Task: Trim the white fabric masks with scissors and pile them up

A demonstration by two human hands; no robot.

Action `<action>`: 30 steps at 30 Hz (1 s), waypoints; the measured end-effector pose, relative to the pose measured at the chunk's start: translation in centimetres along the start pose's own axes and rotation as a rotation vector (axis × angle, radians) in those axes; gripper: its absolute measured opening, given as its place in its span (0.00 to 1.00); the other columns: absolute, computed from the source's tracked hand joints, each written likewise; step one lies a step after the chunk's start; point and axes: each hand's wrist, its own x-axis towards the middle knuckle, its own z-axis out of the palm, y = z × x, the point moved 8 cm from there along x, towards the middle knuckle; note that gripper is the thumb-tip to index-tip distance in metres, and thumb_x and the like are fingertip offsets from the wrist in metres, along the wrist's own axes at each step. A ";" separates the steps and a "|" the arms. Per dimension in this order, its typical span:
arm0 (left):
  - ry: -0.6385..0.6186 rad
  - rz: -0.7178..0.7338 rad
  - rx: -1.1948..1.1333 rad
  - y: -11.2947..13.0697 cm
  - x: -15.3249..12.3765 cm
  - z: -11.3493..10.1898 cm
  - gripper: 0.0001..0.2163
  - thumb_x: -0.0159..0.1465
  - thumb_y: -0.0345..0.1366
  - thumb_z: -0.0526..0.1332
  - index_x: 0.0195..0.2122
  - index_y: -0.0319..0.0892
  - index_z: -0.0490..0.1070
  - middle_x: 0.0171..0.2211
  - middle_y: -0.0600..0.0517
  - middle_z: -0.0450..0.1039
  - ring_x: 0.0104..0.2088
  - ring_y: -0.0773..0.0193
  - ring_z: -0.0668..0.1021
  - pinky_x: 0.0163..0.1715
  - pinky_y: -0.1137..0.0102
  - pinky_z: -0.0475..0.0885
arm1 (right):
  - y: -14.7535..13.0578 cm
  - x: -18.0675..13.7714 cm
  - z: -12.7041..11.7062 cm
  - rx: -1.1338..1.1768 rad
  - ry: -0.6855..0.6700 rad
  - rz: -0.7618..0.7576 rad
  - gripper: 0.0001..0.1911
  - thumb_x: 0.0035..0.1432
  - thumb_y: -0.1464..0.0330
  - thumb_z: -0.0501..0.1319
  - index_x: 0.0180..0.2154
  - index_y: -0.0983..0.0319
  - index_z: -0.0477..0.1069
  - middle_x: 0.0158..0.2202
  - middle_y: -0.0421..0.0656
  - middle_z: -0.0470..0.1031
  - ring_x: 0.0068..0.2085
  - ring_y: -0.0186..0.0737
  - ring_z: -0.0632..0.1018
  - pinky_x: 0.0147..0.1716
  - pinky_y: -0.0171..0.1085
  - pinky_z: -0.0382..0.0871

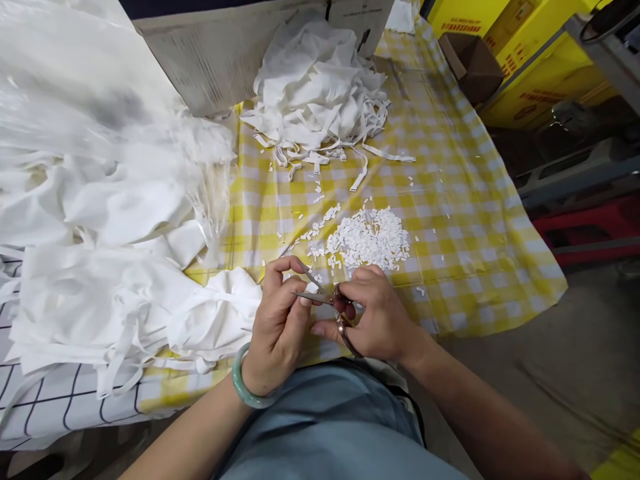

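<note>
My right hand point(383, 313) grips a pair of scissors point(327, 299) by its brownish handle loops. The blades are spread and point left, toward the fingertips of my left hand point(280, 327). My left hand, with a green bangle point(241, 380) on its wrist, is closed in a pinch on a small white fabric strap point(312, 287), which shows between the blades. White fabric point(220, 310) lies against the left side of this hand. Just beyond both hands is a heap of tiny white cut pieces point(373, 237) on the yellow checked tablecloth point(450, 267).
A pile of white fabric with straps point(320, 87) leans on a cardboard box point(210, 67) at the back. More white cloth point(100, 200) and clear plastic point(210, 193) cover the left side. Yellow boxes point(540, 87) stand past the table's right edge.
</note>
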 end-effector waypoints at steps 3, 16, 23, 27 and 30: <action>-0.006 0.013 0.007 0.0 -0.1 0.1 0.10 0.71 0.30 0.50 0.36 0.44 0.69 0.34 0.50 0.65 0.50 0.58 0.64 0.52 0.60 0.62 | 0.0 0.0 0.1 -0.003 -0.003 0.003 0.25 0.48 0.50 0.68 0.18 0.60 0.62 0.17 0.37 0.68 0.26 0.36 0.67 0.37 0.40 0.56; -0.014 -0.012 0.073 -0.4 -0.1 0.6 0.10 0.71 0.31 0.50 0.35 0.44 0.69 0.33 0.48 0.66 0.49 0.54 0.66 0.52 0.56 0.64 | 0.3 0.0 -0.1 0.005 -0.010 0.035 0.25 0.51 0.52 0.67 0.17 0.60 0.60 0.17 0.37 0.68 0.25 0.35 0.67 0.37 0.39 0.58; -0.061 -0.027 0.058 -0.3 0.8 1.5 0.11 0.70 0.29 0.50 0.32 0.43 0.67 0.38 0.48 0.65 0.50 0.57 0.66 0.51 0.61 0.65 | 1.6 -0.7 -0.8 -0.083 0.049 0.041 0.25 0.53 0.52 0.66 0.16 0.60 0.62 0.17 0.38 0.68 0.25 0.34 0.67 0.34 0.38 0.58; -0.109 -0.045 0.029 -0.7 1.4 2.7 0.11 0.70 0.29 0.50 0.33 0.42 0.68 0.41 0.47 0.63 0.51 0.59 0.66 0.50 0.64 0.66 | 3.4 -1.4 -1.0 -0.108 0.081 0.101 0.26 0.54 0.53 0.66 0.15 0.61 0.62 0.16 0.38 0.66 0.24 0.34 0.65 0.32 0.37 0.57; -0.133 -0.098 -0.026 -1.6 1.8 3.4 0.12 0.71 0.30 0.50 0.30 0.42 0.67 0.38 0.47 0.64 0.51 0.58 0.66 0.50 0.64 0.66 | 5.4 -1.9 -0.9 0.009 0.067 0.233 0.28 0.53 0.51 0.66 0.14 0.61 0.61 0.15 0.36 0.61 0.22 0.32 0.62 0.26 0.35 0.55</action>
